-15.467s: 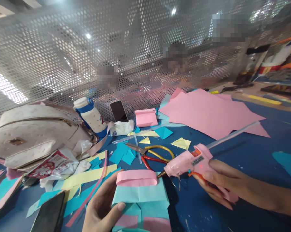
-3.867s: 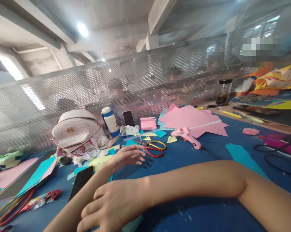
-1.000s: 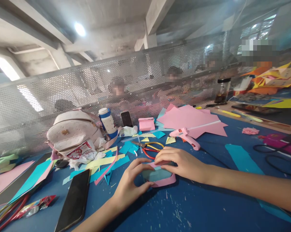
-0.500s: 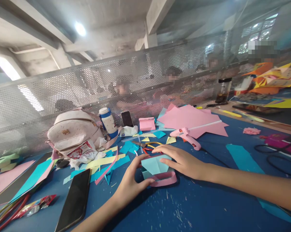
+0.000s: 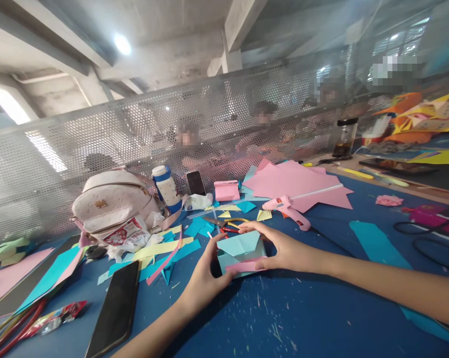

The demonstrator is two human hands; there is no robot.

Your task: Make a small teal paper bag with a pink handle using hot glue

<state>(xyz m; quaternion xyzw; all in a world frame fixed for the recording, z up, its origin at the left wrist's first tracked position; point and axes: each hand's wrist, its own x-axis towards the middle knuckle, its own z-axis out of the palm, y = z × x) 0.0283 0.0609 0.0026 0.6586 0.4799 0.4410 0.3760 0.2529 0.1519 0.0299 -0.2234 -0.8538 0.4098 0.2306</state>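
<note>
Perforated metal screen (image 5: 134, 129) stretches behind a blue table (image 5: 284, 318). Below the frame's centre sits a folded light-blue paper piece (image 5: 239, 245) — left hand (image 5: 205, 271) and right hand (image 5: 280, 248) pinch its opposite sides, thumbs on its pink strip (image 5: 243, 267) — with a pink glue gun (image 5: 296, 215) lying above right.

One camera doing the work here, and it's riding on the person's head, so you're basically peering out over their own forearms. It faces forward and a bit down across the blue table (image 5: 302, 318), close enough that the black phone (image 5: 114, 308) at lower left gets chopped by the bottom edge. The left hand (image 5: 204, 278) and right hand (image 5: 282, 251) sit below the middle, either side of center. Pretty wide, not that steep: the holey metal screen (image 5: 134, 134) crosses the back, slanting up rightward, and ceiling (image 5: 168, 40) fills the top.
</note>
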